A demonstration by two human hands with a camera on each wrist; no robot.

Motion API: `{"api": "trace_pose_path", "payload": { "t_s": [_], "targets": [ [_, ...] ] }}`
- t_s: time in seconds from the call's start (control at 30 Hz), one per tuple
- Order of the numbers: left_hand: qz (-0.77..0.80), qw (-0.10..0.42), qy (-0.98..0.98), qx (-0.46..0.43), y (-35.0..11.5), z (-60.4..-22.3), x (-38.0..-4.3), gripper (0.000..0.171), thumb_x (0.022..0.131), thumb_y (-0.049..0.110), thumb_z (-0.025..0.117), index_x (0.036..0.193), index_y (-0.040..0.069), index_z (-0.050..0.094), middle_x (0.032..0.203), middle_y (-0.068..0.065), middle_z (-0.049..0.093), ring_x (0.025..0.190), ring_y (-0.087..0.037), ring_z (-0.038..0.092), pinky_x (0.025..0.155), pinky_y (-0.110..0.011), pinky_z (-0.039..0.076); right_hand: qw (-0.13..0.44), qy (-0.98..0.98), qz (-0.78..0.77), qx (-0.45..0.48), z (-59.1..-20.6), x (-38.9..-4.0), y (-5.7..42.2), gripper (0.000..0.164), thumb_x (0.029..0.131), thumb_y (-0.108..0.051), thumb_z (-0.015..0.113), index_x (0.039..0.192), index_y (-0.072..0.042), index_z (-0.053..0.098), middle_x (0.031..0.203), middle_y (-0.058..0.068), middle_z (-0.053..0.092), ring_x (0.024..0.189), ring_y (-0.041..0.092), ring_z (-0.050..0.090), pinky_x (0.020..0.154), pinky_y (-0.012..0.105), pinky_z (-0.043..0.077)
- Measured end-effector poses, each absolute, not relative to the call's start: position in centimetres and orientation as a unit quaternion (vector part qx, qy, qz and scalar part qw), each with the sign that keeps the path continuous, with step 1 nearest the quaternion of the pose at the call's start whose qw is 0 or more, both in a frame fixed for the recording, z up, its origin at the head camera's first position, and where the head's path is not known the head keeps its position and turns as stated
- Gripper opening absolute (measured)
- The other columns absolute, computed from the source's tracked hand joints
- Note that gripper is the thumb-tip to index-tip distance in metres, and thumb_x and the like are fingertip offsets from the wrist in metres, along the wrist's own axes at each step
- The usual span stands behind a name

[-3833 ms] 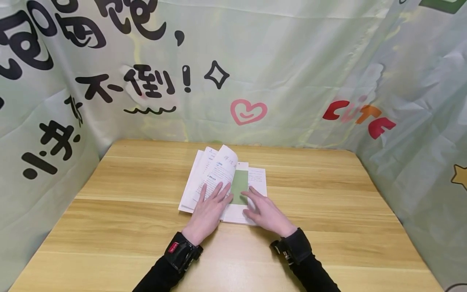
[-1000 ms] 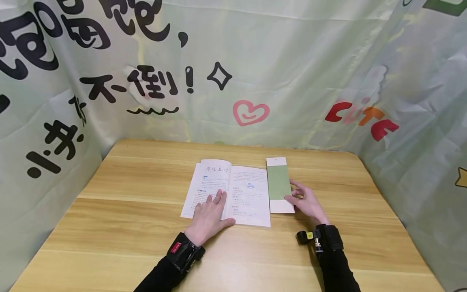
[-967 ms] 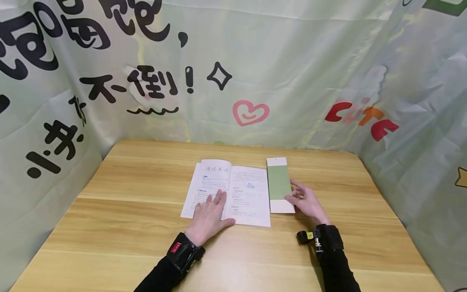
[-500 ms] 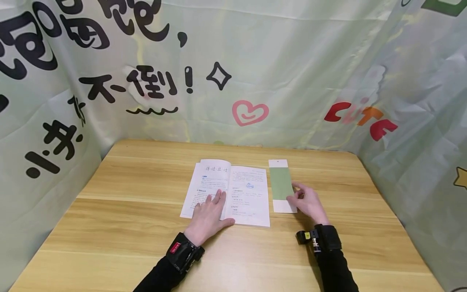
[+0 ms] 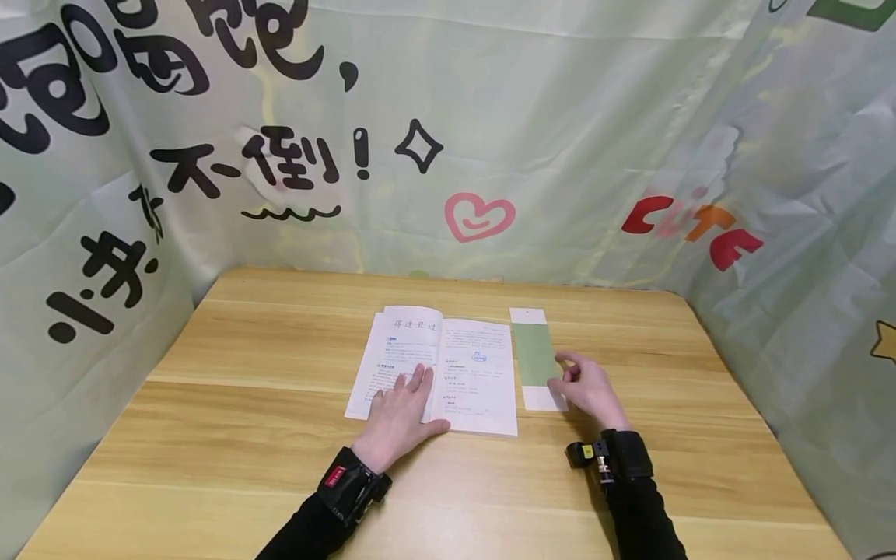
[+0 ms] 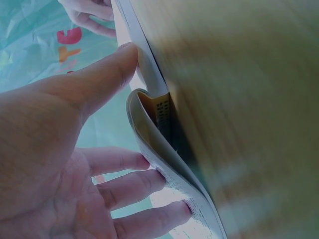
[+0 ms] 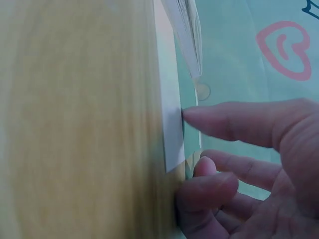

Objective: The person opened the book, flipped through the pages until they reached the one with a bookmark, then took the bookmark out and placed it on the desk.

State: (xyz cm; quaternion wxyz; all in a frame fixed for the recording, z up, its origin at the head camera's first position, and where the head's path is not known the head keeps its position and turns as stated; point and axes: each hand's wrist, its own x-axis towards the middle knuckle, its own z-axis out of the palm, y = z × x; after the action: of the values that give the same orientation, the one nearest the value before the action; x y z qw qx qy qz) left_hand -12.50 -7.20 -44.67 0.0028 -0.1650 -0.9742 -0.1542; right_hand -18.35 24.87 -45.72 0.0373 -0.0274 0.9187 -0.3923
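Observation:
A book [image 5: 478, 381] lies spread on the wooden table, its printed pages facing up. My left hand [image 5: 397, 416] rests on the left page with straight fingers, and the thumb reaches across the near edge of the spine. In the left wrist view, the book's page block [image 6: 167, 172] bows up between thumb and fingertips. Just right of the book lies a flat green bookmark [image 5: 535, 350] with white ends and a small hole at the top. My right hand [image 5: 588, 389] holds its right edge near the lower end, thumb on top in the right wrist view, the other fingers curled beside it.
The wooden table [image 5: 245, 404] ends at a pale green printed cloth [image 5: 574, 155] hung behind and on both sides. Each forearm wears a black wrist camera strap [image 5: 626, 455].
Since the oldest frame the pages have settled open and the bookmark has come off the book to its right. In the last half second it slid slightly left; the left hand stayed put.

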Motion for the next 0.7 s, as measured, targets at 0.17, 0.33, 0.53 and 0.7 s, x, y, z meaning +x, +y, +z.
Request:
{"api": "trace_pose_path", "payload": {
  "t_s": [0.17, 0.33, 0.53, 0.7],
  "targets": [
    [-0.146, 0.005, -0.973, -0.178, -7.6, -44.6, -12.7, 0.086, 0.079, 0.054, 0.068, 0.144, 0.003, 0.043, 0.145, -0.019, 0.044, 0.123, -0.045, 0.045, 0.085, -0.064, 0.045, 0.051, 0.912, -0.406, -0.029, -45.5, -18.4, 24.7, 0.058, 0.087, -0.010, 0.066, 0.138, 0.005, 0.044, 0.082, 0.011, 0.052, 0.046, 0.015, 0.048, 0.040, 0.023, 0.040],
    [-0.132, -0.006, -0.970, -0.205, -8.5, -44.1, -12.9, 0.090, 0.072, 0.049, 0.076, 0.143, 0.004, 0.044, 0.145, -0.018, 0.044, 0.123, -0.042, 0.047, 0.084, -0.059, 0.047, 0.058, 0.909, -0.411, -0.039, -45.2, -18.2, 24.5, 0.059, 0.088, -0.013, 0.065, 0.139, 0.006, 0.042, 0.087, 0.013, 0.052, 0.048, 0.015, 0.050, 0.042, 0.024, 0.043],
    [-0.134, -0.022, -0.964, -0.227, -10.2, -43.2, -13.4, 0.092, 0.064, 0.028, 0.085, 0.143, 0.006, 0.044, 0.145, -0.015, 0.045, 0.123, -0.036, 0.049, 0.089, -0.056, 0.047, 0.066, 0.900, -0.428, -0.052, -44.9, -18.2, 24.9, 0.060, 0.090, -0.014, 0.065, 0.139, 0.008, 0.040, 0.090, 0.015, 0.051, 0.049, 0.016, 0.050, 0.041, 0.024, 0.044],
    [-0.152, -0.050, -0.966, -0.202, -12.2, -42.4, -13.9, 0.098, 0.060, 0.011, 0.085, 0.146, 0.006, 0.039, 0.150, -0.015, 0.037, 0.134, -0.035, 0.035, 0.106, -0.060, 0.030, 0.075, 0.894, -0.438, -0.062, -44.7, -18.2, 25.4, 0.060, 0.090, -0.016, 0.065, 0.140, 0.007, 0.041, 0.091, 0.016, 0.051, 0.048, 0.017, 0.050, 0.042, 0.024, 0.045]
  ]
}}
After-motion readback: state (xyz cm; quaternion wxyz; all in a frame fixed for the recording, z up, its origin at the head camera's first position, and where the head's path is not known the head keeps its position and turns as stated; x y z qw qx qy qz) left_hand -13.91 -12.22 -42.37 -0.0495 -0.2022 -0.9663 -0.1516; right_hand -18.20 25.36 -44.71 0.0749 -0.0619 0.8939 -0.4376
